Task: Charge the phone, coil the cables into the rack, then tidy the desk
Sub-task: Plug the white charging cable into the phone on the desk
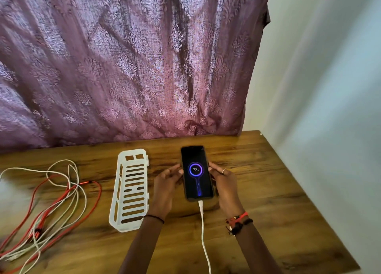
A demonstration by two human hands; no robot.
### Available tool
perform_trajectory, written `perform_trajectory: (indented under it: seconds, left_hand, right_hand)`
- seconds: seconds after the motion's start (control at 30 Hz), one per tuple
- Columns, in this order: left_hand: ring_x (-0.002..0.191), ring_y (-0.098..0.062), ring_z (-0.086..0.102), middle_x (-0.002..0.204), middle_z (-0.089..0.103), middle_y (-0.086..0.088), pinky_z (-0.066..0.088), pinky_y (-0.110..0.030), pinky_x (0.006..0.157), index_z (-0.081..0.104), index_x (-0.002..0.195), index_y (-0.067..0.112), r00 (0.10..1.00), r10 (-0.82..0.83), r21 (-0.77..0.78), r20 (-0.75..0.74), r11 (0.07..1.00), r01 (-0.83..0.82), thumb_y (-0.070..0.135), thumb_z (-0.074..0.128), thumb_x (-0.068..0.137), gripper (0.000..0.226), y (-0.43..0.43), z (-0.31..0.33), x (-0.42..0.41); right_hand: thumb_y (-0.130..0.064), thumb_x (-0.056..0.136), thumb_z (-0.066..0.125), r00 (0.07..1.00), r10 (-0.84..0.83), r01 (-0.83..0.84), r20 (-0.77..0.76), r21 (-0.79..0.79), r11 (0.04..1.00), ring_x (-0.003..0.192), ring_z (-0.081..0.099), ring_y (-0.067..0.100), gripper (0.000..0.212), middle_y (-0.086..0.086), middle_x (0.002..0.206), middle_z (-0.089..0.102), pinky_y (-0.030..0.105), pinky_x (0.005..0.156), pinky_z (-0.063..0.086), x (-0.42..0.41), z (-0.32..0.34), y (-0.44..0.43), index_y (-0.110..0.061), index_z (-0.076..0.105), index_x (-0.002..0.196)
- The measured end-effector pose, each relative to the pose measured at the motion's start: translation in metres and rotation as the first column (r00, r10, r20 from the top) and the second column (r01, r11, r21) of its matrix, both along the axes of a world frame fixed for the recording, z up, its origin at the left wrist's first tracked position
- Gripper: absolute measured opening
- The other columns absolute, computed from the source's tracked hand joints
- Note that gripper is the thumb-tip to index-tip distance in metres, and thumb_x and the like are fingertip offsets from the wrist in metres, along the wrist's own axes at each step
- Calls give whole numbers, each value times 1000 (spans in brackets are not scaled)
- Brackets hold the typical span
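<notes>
The left hand (168,183) and right hand (223,183) grip the phone (196,172) by its sides; lower it flat onto the desk (268,191), not tugging its white cable (203,228).

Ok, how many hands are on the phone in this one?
2. The left hand grips the left edge of the phone, on the side towards the white rack; the right hand grips its right edge. Neither touches the plugged-in charging cable.
</notes>
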State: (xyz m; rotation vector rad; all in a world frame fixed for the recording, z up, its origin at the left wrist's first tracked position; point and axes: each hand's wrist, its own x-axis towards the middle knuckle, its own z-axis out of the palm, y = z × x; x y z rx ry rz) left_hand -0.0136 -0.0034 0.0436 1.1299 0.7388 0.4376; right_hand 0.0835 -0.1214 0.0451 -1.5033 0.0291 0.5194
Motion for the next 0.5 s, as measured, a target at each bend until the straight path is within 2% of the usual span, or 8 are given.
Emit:
perform_trajectory:
  seconds: [0.07, 0.17, 0.23, 0.37, 0.5]
  left_hand:
    - [101, -19, 65, 108, 69, -6, 54, -32, 82, 59, 119, 12, 999, -18, -2, 33, 1000, 18, 8, 58, 88, 31, -2, 16, 1]
    - [95, -14, 68, 103, 71, -4, 56, -26, 76, 61, 115, 13, 996, -37, -17, 84, 999, 38, 7, 56, 89, 27, -6, 39, 2]
    - [94, -15, 68, 103, 71, -4, 56, -28, 79, 61, 115, 11, 992, -41, -21, 119, 999, 44, 6, 57, 88, 28, -9, 52, 2]
    - [97, -17, 68, 104, 72, -5, 54, -30, 83, 62, 116, 9, 984, -46, -18, 170, 999, 50, 6, 59, 87, 29, -15, 71, 2]
    - [102, -16, 66, 108, 71, -4, 55, -27, 80, 63, 116, 12, 973, -67, -1, 220, 998, 69, 7, 58, 87, 30, -22, 86, 0]
  right_hand:
    - [-13, 87, 61, 1000, -6, 6, 7, 30, 1000, 100, 67, 20, 21, 2, 105, 71, 42, 86, 55, -1, 14, -4, -21, 71, 104]
    - [-11, 88, 60, 1000, -11, 8, 28, 114, 993, 91, 69, 15, 23, 1, 99, 73, 30, 71, 57, -2, 34, -14, -16, 69, 108]
    - [-10, 88, 60, 999, -16, 10, 36, 157, 988, 90, 69, 14, 23, 1, 99, 73, 24, 63, 55, -3, 48, -21, -15, 68, 108]
    - [-7, 86, 61, 998, -41, 31, 43, 206, 978, 96, 68, 20, 26, 7, 104, 72, 33, 77, 57, -6, 70, -30, -11, 68, 111]
    - [-7, 85, 62, 994, -48, 23, 94, 251, 968, 98, 68, 23, 28, 9, 106, 72, 32, 78, 57, -9, 88, -39, -9, 67, 112]
